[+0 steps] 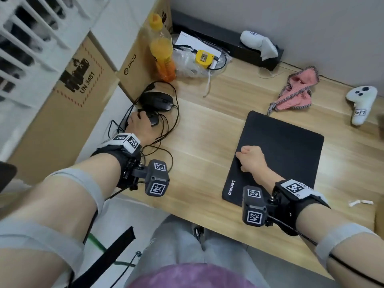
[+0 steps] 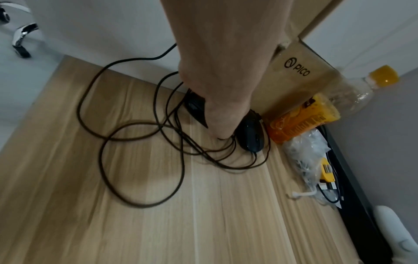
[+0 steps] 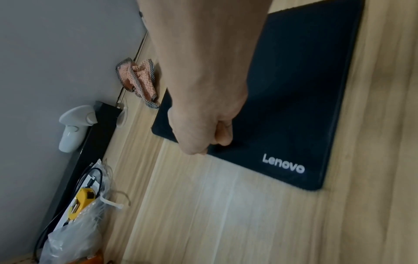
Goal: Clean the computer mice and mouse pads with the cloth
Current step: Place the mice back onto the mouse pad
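Note:
On the wooden desk (image 1: 203, 129) two black wired mice lie at the left by a box. My left hand (image 1: 138, 122) (image 2: 217, 107) grips the nearer mouse (image 1: 153, 120) (image 2: 195, 109); the other mouse (image 1: 160, 100) (image 2: 250, 134) lies free just beyond it. Their cables (image 1: 166, 138) (image 2: 140, 160) loop loosely across the desk. My right hand (image 1: 250, 160) (image 3: 203, 125), fingers curled, pinches the left edge of the flat black Lenovo mouse pad (image 1: 286, 146) (image 3: 305, 89). Untouched, the crumpled pink cloth (image 1: 295, 94) (image 3: 142, 78) lies behind the pad near the wall.
A PICO cardboard box (image 1: 133, 65) and an orange drink bottle (image 1: 162, 57) stand behind the mice. A plastic bag with a yellow item (image 1: 193, 61) lies nearby. White controllers sit at the right (image 1: 361, 102) and on a black bar (image 1: 259, 43).

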